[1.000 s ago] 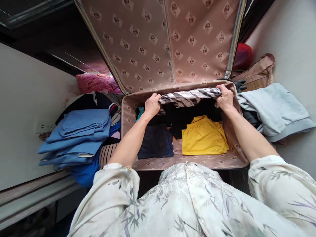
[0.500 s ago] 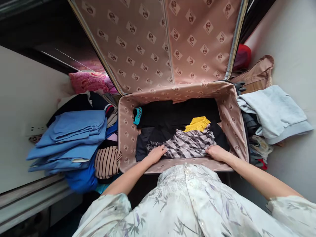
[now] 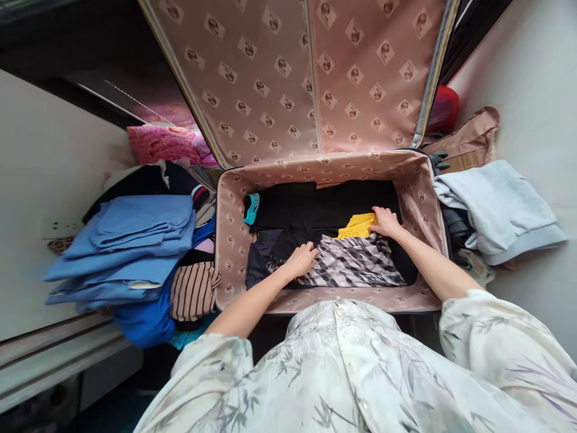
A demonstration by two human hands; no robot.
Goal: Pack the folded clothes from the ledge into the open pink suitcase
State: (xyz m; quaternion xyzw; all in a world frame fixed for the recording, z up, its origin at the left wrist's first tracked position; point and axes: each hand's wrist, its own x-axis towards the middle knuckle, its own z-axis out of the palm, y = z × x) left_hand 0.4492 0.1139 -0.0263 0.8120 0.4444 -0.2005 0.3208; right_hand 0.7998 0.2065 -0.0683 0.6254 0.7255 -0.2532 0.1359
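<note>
An open suitcase (image 3: 234, 240) with a pinkish patterned lining stands in front of the person, its lid (image 3: 288, 78) raised and cut off by the top edge of the picture. Inside, near the front wall, lies a folded garment with black and white stripes (image 3: 354, 267). The left hand (image 3: 301, 260) lies flat on the left end of this garment, fingers stretched and a little spread, palm down; it presses rather than grips, though the fingertips are partly lost against the dark cloth beside them. The right hand (image 3: 385, 221) rests at the far right corner of the striped garment, where it meets a yellow garment (image 3: 358, 225). Its fingers are bent down over the cloth, and I cannot tell if they pinch the striped cloth, the yellow one, or only touch them.

Only a small part of the yellow garment shows; the rest is hidden under the striped one. Behind it lie black clothes (image 3: 315, 204), too dark to tell apart piece from piece. A small turquoise item (image 3: 252, 207) sits in the far left corner, and its shape is not clear.

To the left of the suitcase is a pile of blue folded cloth (image 3: 135, 240), with a brown striped piece (image 3: 193, 291) half buried beneath it. To the right lies a light grey towel (image 3: 500, 210). The person's flowered blouse (image 3: 351, 373) hides the front edge of the suitcase.
</note>
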